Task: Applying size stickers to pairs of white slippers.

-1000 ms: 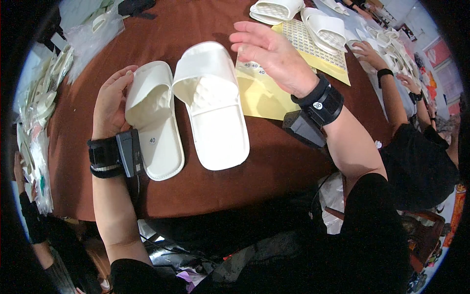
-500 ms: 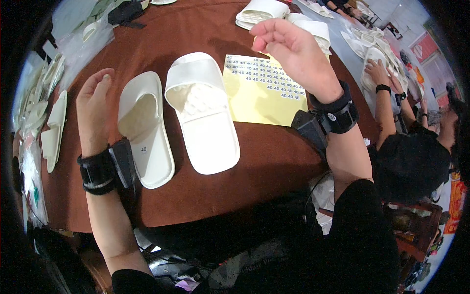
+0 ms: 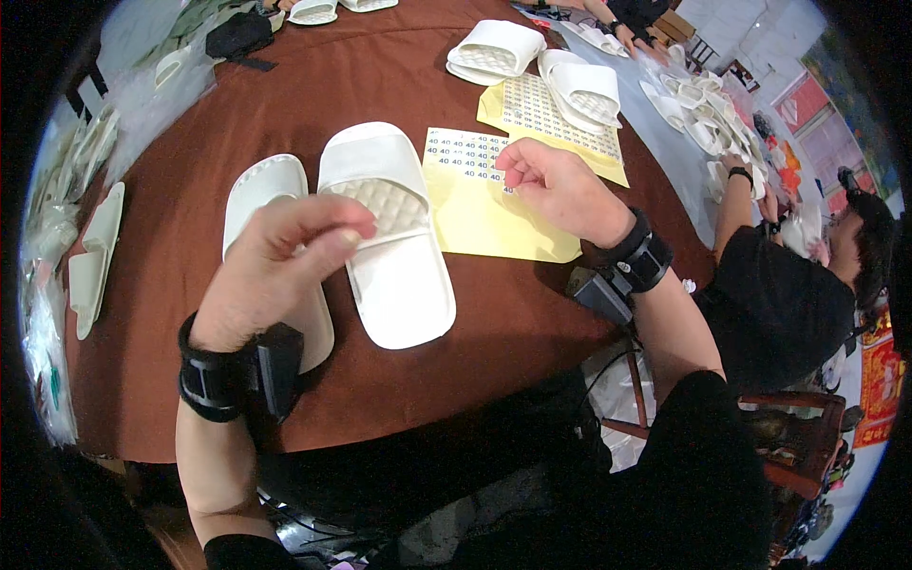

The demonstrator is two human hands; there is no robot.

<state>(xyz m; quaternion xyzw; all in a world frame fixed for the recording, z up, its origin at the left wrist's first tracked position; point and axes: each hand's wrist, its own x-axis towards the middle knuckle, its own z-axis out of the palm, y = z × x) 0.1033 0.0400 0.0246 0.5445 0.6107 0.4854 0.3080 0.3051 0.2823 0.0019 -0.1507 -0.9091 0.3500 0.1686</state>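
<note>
On the brown table (image 3: 285, 85) in front of me lie two white slippers side by side, touching: left slipper (image 3: 264, 190), right slipper (image 3: 389, 237). My left hand (image 3: 275, 271) hovers above them, fingers curled, thumb meeting fingertips; whether it pinches anything, I cannot tell. My right hand (image 3: 556, 185) rests on the yellow sticker sheet (image 3: 484, 214) just right of the slippers, thumb and forefinger pinched at a sticker row. Beyond lies a second sheet (image 3: 541, 109) bearing more slippers (image 3: 494, 49). Another person's arm (image 3: 731, 195) works at the right.
</note>
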